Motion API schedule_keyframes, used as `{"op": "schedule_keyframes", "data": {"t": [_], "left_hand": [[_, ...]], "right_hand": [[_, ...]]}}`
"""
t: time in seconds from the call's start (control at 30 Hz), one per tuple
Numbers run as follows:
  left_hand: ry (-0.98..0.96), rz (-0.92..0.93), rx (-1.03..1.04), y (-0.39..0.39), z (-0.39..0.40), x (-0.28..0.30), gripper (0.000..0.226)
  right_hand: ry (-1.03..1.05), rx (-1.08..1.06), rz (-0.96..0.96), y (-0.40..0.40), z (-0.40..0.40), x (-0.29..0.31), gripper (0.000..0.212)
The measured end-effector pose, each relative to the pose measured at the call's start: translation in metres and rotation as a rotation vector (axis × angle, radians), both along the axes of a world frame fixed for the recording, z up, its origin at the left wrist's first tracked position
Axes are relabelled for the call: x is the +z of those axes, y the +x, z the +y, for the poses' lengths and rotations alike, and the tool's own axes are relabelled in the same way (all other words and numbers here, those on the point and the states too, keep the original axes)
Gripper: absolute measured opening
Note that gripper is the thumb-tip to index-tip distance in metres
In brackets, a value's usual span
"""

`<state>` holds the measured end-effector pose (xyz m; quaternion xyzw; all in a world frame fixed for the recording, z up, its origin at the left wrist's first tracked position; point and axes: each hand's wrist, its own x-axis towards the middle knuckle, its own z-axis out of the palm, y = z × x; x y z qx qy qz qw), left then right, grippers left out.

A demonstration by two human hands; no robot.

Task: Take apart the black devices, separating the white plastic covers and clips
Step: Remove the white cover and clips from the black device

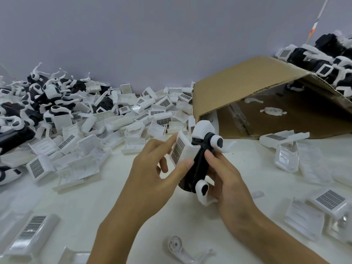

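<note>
From my feed: right hand (pixel 228 180) grips the black device (pixel 198 164) mid-air, long axis running up and away, while left hand (pixel 152 168) pinches the white cover (pixel 182 149) on its left flank, so that's my peel direction.

Both hands raised together — left hand (pixel 152 168) pinching, right hand (pixel 226 180) curled.

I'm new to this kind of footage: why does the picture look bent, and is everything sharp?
Head view: the wide-angle lens bows the table edge and cardboard box; the held black device and both hands are fairly sharp, while the white covers at the lower corners smear; lighting is soft and even, with faint shadows and no harsh glare.
</note>
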<state>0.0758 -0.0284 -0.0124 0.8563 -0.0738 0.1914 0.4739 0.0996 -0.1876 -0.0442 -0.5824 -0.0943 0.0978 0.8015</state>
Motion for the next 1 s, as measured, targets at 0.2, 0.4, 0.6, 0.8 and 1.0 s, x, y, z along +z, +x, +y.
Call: {"op": "schedule_keyframes", "data": {"t": [0.2, 0.4, 0.6, 0.8, 1.0], "left_hand": [[-0.075, 0.078, -0.002, -0.003, -0.007, 0.003, 0.032], [-0.196, 0.243, -0.074, 0.000, -0.004, 0.000, 0.041], [-0.219, 0.212, -0.138, -0.002, -0.012, -0.001, 0.047], [-0.348, 0.309, -0.164, 0.001, -0.008, -0.006, 0.051], [-0.632, 0.448, -0.229, 0.005, -0.013, -0.006, 0.035]], "right_hand": [[-0.021, 0.036, -0.017, -0.001, 0.000, 0.000, 0.035], [-0.007, 0.053, -0.001, -0.004, -0.002, 0.003, 0.037], [-0.104, -0.088, -0.112, -0.004, -0.002, 0.008, 0.046], [-0.018, -0.080, -0.081, -0.005, -0.003, 0.012, 0.035], [0.056, -0.017, 0.058, -0.003, 0.000, 0.016, 0.044]]}}
